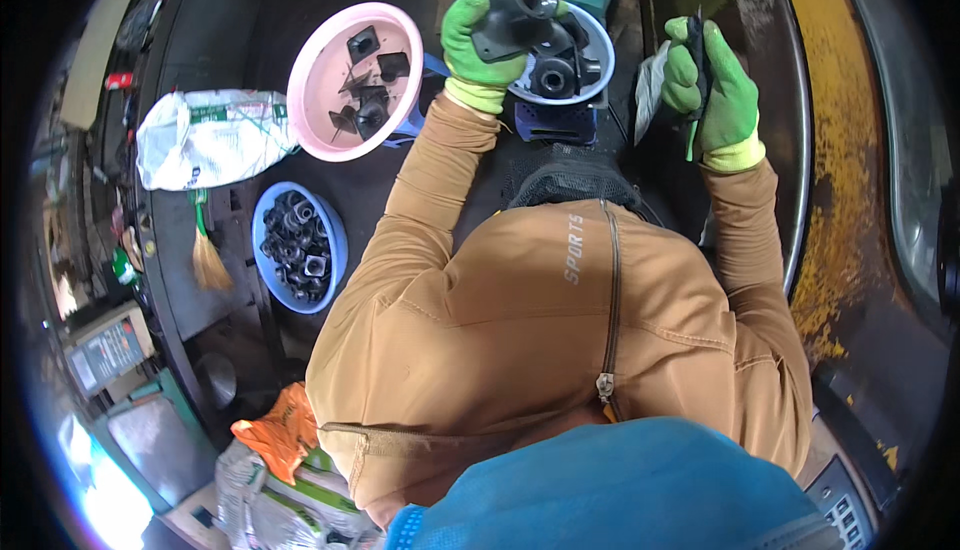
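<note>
– Holding what?
– Gripping a black part (497, 25) by its edge in the folded left hand (472, 48), before a blue basin (608, 62); clasping a slim dark tool (698, 55) in the curled right hand (722, 95)
– Got room?
– Yes, between both hands; less at right, near a yellow panel (838, 140)
– Counting?
– One part, one tool, three basins, including pink basin (318, 95) and blue tub (337, 245)
– Shaped how?
– Smooth, round-mouthed, flanged; flaking paint on the panel
</note>
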Tool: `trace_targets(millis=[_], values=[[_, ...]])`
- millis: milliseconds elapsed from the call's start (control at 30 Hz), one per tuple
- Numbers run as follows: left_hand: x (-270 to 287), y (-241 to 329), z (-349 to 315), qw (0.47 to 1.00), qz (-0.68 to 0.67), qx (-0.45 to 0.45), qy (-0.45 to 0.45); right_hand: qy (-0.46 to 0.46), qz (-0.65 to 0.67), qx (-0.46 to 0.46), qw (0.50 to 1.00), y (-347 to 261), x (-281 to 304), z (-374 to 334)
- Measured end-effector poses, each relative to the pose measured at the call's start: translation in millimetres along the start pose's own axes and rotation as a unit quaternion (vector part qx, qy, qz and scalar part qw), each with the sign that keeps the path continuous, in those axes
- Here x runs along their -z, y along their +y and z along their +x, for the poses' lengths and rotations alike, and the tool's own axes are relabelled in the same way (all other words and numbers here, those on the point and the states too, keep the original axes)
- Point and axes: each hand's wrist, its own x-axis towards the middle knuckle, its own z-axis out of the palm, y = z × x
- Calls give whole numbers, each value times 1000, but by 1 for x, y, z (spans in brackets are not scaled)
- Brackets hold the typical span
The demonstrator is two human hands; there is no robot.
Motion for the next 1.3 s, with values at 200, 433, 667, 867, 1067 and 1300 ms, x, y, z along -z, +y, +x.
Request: trace_targets(millis=[200,433,667,867,1067,1300], values=[[32,5,-9,998,-55,-25,13,101,38,-82,991,41,-11,31],[34,22,-27,991,83,-94,-45,-34,-398,-2,917,64,-58,48],[6,38,-45,959,241,-145,-33,-115,-546,188,808,71,-64,46],[4,39,-47,924,329,-171,-92,-123,-481,140,857,76,-79,30],[6,43,-34,780,488,-337,-201,-112,-37,-223,968,62,-95,7],[26,44,-49,905,327,-263,-65,-230,457,-156,845,46,-83,28]])
